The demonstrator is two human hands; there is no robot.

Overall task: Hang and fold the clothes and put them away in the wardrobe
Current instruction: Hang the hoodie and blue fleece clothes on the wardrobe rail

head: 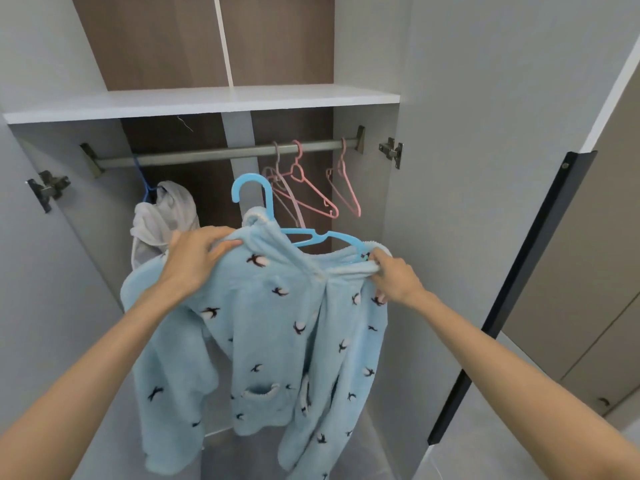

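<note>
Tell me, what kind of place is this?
Most likely a wardrobe in a home. A rail holds pink hangers and a white garment, a shelf sits above it, and the left hand and right hand hold a blue top on a blue hanger.

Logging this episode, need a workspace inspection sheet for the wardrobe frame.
surface: white shelf above the rail.
job's things: blue top on blue hanger, hook not yet on rail; white garment hangs at rail's left.
clutter: empty pink hangers on rail, right; thin strand under shelf.
hands: left hand grips one shoulder of the top; right hand pinches the other at the hanger's end.
cables: nothing seen.
surroundings: open door at right; metal hinges.
</note>
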